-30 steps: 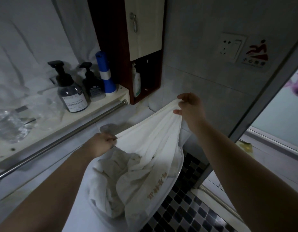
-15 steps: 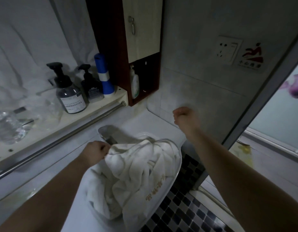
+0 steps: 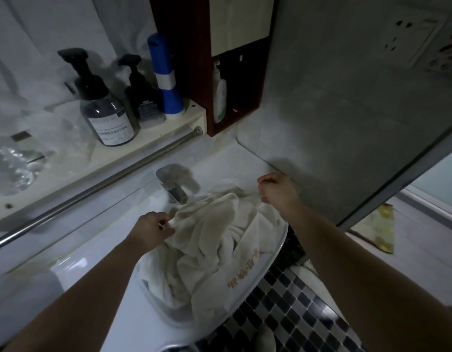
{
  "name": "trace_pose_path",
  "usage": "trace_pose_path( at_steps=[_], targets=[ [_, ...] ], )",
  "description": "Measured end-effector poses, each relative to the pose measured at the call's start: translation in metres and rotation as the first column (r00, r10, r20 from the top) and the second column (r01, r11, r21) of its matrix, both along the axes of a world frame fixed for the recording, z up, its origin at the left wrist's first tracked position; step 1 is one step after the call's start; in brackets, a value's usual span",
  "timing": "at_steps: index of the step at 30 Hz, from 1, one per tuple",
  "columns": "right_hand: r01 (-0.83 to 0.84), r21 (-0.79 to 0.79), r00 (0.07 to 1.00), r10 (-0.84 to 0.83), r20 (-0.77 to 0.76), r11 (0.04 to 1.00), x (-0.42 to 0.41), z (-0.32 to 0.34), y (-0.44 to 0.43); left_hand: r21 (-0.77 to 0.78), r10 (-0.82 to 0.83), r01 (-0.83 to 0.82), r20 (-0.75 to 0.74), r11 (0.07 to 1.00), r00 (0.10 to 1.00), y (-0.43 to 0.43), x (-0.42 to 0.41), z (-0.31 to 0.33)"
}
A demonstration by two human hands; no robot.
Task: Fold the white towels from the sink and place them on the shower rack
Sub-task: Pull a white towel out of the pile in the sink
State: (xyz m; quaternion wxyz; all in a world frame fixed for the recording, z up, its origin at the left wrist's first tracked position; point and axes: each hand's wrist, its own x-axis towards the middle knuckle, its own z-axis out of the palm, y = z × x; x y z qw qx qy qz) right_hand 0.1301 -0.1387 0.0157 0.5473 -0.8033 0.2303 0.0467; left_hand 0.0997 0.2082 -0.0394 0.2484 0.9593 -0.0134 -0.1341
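**Towel bunched in the sink, left hand on 1 edge**

The white towels (image 3: pixel 220 250) lie crumpled in the sink (image 3: pixel 272 265). They fill the bowl from just in front of the faucet (image 3: pixel 171 184) to the near right rim, where the cloth spills over. How many towels make up the heap cannot be told.

The left hand (image 3: pixel 154 232) is at the heap's far left side and pinches a fold of cloth between thumb and fingertips. The right hand (image 3: pixel 277 190) is clenched at the far right edge of the heap, close against the cloth. Whether it has any towel inside the fist cannot be told.

The 2 hands flank the heap's far edge, left and right, so the cloth lies between them and toward the person. My guess is that the next move needs both hands on 1 hem, so the towel can be lifted and spread. The heap itself shows no clear long axis, and the shower rack is not in view.

Gold stitched characters (image 3: pixel 242 270) run along the part near the right rim, too blurred to read. On the shelf (image 3: pixel 169 125) stand 2 dark pump bottles (image 3: pixel 105 115), the larger with a white label whose print is illegible. A wall sign (image 3: pixel 451 52) at the right edge is cut off.
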Motion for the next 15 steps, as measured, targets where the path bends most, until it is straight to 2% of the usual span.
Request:
trace_pose_path(
  at_steps=[6, 11, 13, 15],
  targets=[
    [-0.17, -0.105, 0.985, 0.164, -0.062, 0.98, 0.028, -0.039, 0.026, 0.005, 0.013, -0.013, 0.006, 1.0, 1.0, 0.0, 0.003, -0.019],
    [-0.322, -0.272, 0.942, 0.279, -0.185, 0.907, 0.055, -0.067, 0.046, 0.061, -0.06, 0.057, 0.055, 0.997, 0.997, 0.006, 0.004, -0.032],
    [-0.338, -0.251, 0.93, 0.281, -0.238, 0.907, 0.064, -0.081, 0.051, 0.078, -0.074, 0.068, 0.076, 0.995, 0.994, 0.011, 0.002, -0.037],
    [-0.284, -0.105, 0.923, 0.242, -0.301, 0.953, 0.07, -0.094, 0.054, 0.104, -0.089, 0.082, 0.069, 0.991, 0.994, 0.016, 0.002, -0.041]
  ],
)
